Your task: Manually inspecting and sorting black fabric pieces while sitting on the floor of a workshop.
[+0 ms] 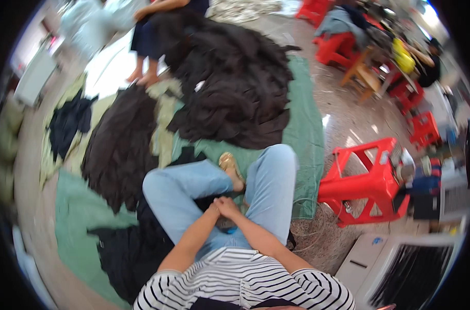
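My left hand and my right hand rest together between my knees, above my lap. Their fingers are folded against each other, closed, and I see no object in either one. Below them are my light blue jeans and a small bright blue patch near the lap. Dark cloth lies against my left leg. In front of my knees spreads a big heap of dark brown cloth pieces, and a second dark brown pile lies to the left.
Green sheeting covers the floor under the heaps. A red plastic stool stands at my right, with a white appliance nearer. Ahead, another person's bare feet stand beside the cloth. More red stools and a person are at far right.
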### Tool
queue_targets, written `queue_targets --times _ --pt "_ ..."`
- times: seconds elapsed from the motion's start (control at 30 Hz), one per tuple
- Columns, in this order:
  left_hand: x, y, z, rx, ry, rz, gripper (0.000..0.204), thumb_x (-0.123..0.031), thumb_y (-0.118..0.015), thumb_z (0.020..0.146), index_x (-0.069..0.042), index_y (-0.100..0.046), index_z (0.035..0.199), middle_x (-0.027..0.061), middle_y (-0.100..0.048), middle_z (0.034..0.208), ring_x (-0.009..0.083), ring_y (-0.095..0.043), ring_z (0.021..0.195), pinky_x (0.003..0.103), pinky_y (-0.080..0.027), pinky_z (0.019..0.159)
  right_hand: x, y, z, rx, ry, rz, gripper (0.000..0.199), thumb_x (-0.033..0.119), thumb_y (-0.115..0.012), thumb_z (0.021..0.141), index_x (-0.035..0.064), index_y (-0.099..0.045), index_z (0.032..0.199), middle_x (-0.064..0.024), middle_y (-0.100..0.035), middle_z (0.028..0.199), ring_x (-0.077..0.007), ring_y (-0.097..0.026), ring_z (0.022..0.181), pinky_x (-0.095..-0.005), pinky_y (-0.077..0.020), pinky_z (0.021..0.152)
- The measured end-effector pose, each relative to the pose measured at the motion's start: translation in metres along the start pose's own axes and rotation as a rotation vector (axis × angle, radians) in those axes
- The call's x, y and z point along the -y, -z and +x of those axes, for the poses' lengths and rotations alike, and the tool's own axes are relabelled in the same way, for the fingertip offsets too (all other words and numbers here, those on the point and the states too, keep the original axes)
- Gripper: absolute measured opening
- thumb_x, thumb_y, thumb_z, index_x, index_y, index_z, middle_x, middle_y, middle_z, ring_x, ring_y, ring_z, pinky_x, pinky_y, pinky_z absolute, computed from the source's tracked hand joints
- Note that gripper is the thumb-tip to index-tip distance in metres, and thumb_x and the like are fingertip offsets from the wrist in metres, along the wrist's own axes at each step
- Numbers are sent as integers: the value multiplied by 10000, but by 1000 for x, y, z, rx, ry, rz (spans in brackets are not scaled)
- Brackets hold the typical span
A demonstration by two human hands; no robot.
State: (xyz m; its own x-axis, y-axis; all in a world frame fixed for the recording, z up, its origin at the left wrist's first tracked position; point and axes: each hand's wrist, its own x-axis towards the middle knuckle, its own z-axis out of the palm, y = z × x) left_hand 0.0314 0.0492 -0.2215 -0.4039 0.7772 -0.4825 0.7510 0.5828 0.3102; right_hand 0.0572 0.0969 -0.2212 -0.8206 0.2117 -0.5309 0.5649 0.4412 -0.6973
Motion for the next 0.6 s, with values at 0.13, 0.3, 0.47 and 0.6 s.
queue_targets --times 0.13,0.3,0.47,0.6 --pt "-4 -11 -21 14 168 -221 562 -396 -553 887 -159 -519 1395 162 -480 1455 316 -429 1368 564 -318 1089 -1 9 4 25 41 3 524 527 -485 933 76 -696 1098 -273 -648 1114 -452 -603 1073 -519 -472 927" --pt "37 -49 -28 -34 395 -463 559 -385 -571 877 -151 -532 1383 172 -508 1433 319 -457 1350 556 -332 1083 5 -6 7 -111 126 26 489 405 -644 865 32 -649 1181 -265 -603 1194 -419 -551 1135 -461 -433 992" --pt "-40 99 -120 -448 -70 -603 356 -211 -732 786 -41 -686 1096 162 -617 1209 322 -601 1091 452 -466 955 3 62 4 -602 183 211 499 250 -638 937 -33 -503 1325 -234 -528 1274 -283 -568 1045 -374 -476 871" --pt "-42 141 -194 -1171 -117 -659 318 -49 -691 792 -27 -662 1108 170 -595 1263 343 -599 1151 397 -499 969 73 123 -65 -431 113 729 529 148 -589 975 24 -372 1441 -174 -433 1412 -234 -576 1142 -310 -465 908"
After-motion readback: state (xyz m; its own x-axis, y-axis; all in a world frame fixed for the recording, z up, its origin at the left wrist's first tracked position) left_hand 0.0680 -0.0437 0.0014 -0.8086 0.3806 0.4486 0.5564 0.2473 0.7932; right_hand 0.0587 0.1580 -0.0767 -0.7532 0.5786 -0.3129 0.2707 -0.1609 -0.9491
